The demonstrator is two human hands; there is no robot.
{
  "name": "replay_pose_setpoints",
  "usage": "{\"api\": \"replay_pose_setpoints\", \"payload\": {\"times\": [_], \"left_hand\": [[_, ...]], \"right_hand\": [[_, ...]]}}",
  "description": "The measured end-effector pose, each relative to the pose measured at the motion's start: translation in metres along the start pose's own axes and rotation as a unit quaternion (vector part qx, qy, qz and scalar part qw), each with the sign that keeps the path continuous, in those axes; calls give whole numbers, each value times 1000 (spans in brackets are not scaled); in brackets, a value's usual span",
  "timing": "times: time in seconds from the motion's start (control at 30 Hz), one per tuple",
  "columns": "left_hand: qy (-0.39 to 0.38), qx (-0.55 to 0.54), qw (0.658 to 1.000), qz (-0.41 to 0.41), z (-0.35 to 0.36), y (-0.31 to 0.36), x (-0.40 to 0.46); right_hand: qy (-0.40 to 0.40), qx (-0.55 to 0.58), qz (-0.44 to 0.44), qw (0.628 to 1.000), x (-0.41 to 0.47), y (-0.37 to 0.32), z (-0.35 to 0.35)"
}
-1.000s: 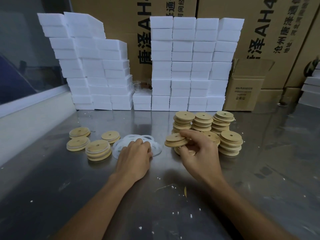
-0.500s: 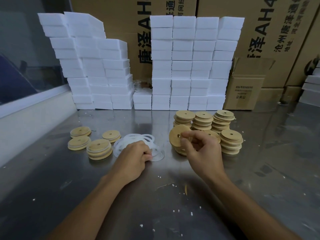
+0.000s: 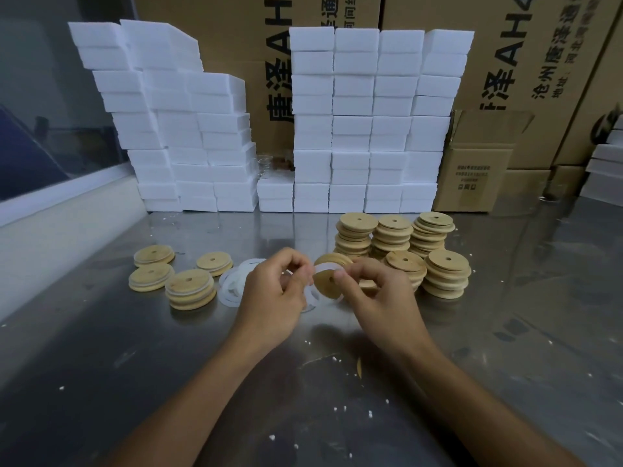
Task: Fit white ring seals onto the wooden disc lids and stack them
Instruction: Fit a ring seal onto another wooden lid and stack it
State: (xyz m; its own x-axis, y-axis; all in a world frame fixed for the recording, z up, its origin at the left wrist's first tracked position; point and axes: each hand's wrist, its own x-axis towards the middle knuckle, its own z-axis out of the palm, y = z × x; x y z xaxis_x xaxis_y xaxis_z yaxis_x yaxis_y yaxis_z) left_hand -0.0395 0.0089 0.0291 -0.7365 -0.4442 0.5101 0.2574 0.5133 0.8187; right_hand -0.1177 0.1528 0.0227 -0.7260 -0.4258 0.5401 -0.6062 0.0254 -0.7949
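Observation:
My right hand [image 3: 377, 291] grips a wooden disc lid [image 3: 326, 284] tilted on edge above the steel table. My left hand [image 3: 274, 291] pinches a white ring seal [image 3: 319, 268] against the disc's rim. A loose heap of white ring seals [image 3: 231, 288] lies on the table just left of my left hand. Several stacks of bare wooden discs [image 3: 397, 244] stand behind and right of my right hand. Low stacks of discs with white seals on them [image 3: 190, 288] sit at the left.
Walls of white foam blocks [image 3: 367, 123] stand at the back of the steel table [image 3: 135, 382], with large cardboard boxes [image 3: 526, 55] behind. A small open carton [image 3: 472, 176] is at the back right. White crumbs dot the table.
My left hand lifted a ring seal off the heap and brought it to the disc. My right hand raised the disc from the stacks and carried it left to meet the ring.

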Motion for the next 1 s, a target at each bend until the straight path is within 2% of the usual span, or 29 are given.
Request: {"api": "replay_pose_setpoints", "payload": {"times": [0.2,0.3,0.5,0.63,0.73,0.87,1.0], "left_hand": [[10,77,997,-4,8,-6,-3],[2,19,998,-59,13,-6,-7],[52,-80,988,-121,21,-8,-8],[80,1,994,-73,20,-11,-7],[84,6,993,-81,21,-10,-7],[78,-45,987,-131,20,-8,-7],[24,-146,970,-193,15,-3,-6]], "right_hand": [[-4,11,1,1000,1,6,1],[-12,12,-1,1000,0,5,3],[5,1,-13,1000,-1,9,6],[43,2,-14,999,-1,9,7],[47,-13,-1,999,0,11,6],[60,-27,19,998,-3,11,9],[87,-44,-3,995,-3,6,8]]}}
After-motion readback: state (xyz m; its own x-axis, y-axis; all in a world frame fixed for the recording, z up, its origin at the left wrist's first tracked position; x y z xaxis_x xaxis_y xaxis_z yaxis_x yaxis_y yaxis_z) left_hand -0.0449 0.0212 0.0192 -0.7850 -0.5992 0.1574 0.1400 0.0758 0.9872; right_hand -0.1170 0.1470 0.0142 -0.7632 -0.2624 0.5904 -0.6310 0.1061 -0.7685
